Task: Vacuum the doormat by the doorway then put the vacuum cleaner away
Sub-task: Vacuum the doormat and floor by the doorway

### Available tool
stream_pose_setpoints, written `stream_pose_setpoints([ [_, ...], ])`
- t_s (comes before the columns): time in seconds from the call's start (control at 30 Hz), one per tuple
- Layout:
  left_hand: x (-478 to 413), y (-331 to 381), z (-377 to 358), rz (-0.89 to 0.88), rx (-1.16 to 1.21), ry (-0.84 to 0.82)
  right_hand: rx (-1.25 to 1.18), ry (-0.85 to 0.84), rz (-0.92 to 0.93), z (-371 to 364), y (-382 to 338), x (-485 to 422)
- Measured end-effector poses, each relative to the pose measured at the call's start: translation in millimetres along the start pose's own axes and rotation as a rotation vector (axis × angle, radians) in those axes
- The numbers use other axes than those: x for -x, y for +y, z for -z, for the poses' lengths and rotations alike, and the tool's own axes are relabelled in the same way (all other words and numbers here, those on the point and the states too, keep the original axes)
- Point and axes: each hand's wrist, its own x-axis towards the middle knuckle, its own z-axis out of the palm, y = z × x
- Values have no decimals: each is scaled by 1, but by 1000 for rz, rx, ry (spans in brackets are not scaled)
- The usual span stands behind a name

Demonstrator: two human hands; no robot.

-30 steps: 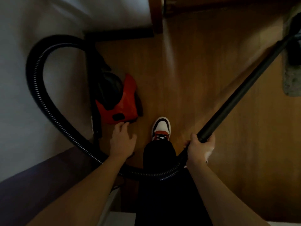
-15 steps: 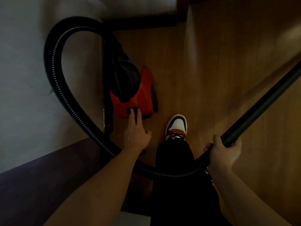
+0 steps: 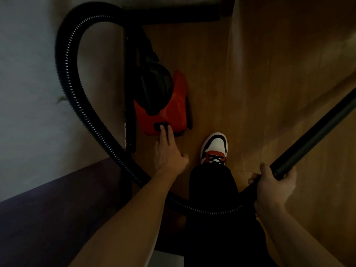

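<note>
wood, brown boards: the floor (image 3: 260,74), beneath both hands and beyond them.

plaster, pale: the wall (image 3: 28,74), to the outer side of our left hand (image 3: 168,157); a dark skirting (image 3: 173,16) runs along its foot, far ahead of the fingertips.

dark purple surface (image 3: 57,218), beside the left forearm; we cannot tell what it is.

ribbed black hose (image 3: 66,70): leaves the machine's far end, loops wide against the wall, passes under the left forearm and across our leg to the right hand (image 3: 273,187). we judge the slack is there so the wand can range freely.

black wand (image 3: 312,139): a rigid tube running up and away from the right hand, its head out of view. the right hand is wrapped round its lower end, where tube meets hose, which we take to be the steering grip.

red and black vacuum cleaner (image 3: 169,108): on the floor against the wall, just ahead of the left hand.

left hand: flat and relaxed, gripping nothing, two straight fingers (image 3: 163,132) pressing the machine's near end.

white, red and black shoe (image 3: 214,147): between the two hands, planted beside the machine.

black switch (image 3: 160,125): under those fingers. we judge this is a power press, though we cannot tell whether on or off.

doormat: not in view.
</note>
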Motion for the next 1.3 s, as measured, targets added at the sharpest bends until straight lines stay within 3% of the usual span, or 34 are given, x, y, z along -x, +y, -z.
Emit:
stream_pose_setpoints([
  [0.37, -15, 5, 12, -6, -29, -83, -32, -68, -68, -10, 10, 30],
  [0.63, 22, 56, 49, -88, 118, -63, 25, -64, -60, -2, -19, 62],
  [0.73, 42, 104, 62, -175, 292, -175, 61, -60, -48, 0, -34, 70],
  [0.87, 64, 173, 80, -223, 538, -462, 67, -52, -47, 4, -51, 78],
  [1.0, 88, 230, 93, -194, 557, -658, 93, -85, -83, 16, -79, 84],
  [1.2, 102, 265, 98, -224, 490, -709, 24, -227, -63, 51, -106, 82],
  [1.3, 106, 273, 105, -234, 496, -737, -10, -155, -18, 72, -117, 66],
])
